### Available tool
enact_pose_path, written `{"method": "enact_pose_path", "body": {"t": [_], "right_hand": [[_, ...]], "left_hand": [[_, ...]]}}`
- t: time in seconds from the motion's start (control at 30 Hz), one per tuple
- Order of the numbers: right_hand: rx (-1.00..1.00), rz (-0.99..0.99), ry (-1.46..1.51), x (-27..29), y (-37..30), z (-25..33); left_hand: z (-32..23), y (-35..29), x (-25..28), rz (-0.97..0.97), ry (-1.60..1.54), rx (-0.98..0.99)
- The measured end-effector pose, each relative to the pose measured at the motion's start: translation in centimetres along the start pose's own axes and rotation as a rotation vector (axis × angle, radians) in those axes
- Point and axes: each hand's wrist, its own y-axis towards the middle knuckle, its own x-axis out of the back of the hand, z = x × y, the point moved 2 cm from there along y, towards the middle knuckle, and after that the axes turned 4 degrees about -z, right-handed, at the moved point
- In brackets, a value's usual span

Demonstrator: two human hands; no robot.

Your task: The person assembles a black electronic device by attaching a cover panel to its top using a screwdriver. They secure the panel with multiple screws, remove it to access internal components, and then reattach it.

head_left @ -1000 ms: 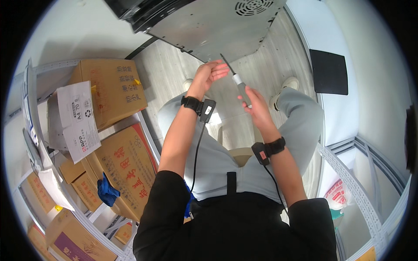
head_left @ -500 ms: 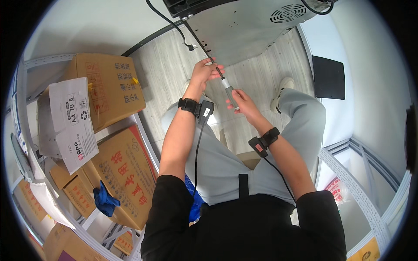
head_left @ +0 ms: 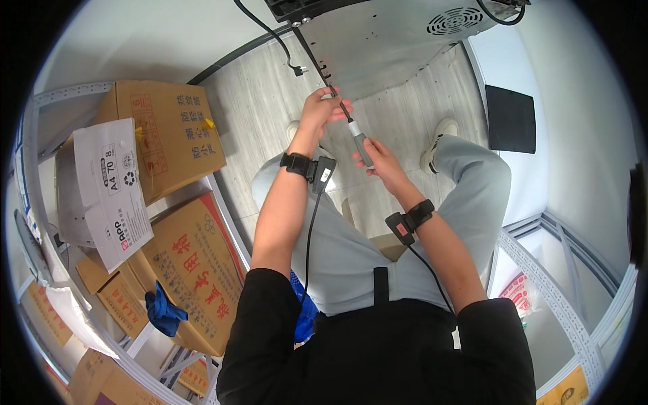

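Observation:
A long screwdriver with a grey and white handle [head_left: 362,145] lies slanted against the left edge of a grey metal appliance [head_left: 378,54]. My right hand [head_left: 383,164] is closed round the handle, thumb along its side. Higher up, my left hand [head_left: 324,110] is at the thin dark shaft, its thumb near the appliance's edge and its fingers passing behind the shaft. The tip meets the appliance's edge, but exactly what it touches is too small to make out. Small holes and slots line this edge.
A black cable with a plug [head_left: 298,69] hangs left of the appliance. Cardboard boxes [head_left: 172,142] fill a metal rack on the left, with a blue cloth [head_left: 164,310] on one. A black panel [head_left: 511,119] stands at right, above another metal rack [head_left: 540,283].
The view has shifted slightly, so the appliance sits a little further right. Both hands keep their places on the screwdriver; no clear turn of the handle shows.

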Motion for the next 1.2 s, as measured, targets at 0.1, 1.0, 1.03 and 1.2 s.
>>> {"method": "enact_pose_path", "body": {"t": [0.1,1.0,1.03,1.2], "right_hand": [[0.093,0.001,0.042,0.2,-1.0,0.1],[0.236,-0.096,-0.009,-0.8,-2.5,1.8],[0.227,-0.098,-0.009,-0.9,-2.6,1.9],[0.247,-0.135,-0.031,-0.8,-2.6,1.8]], "left_hand": [[-1.0,-1.9,-0.5,0.064,-0.025,-0.122],[-2.5,-2.5,-0.8,0.134,-0.175,-0.224],[-2.5,-2.5,-0.8,0.134,-0.172,-0.223],[-2.6,-2.6,-1.0,0.14,-0.179,-0.216]]}}
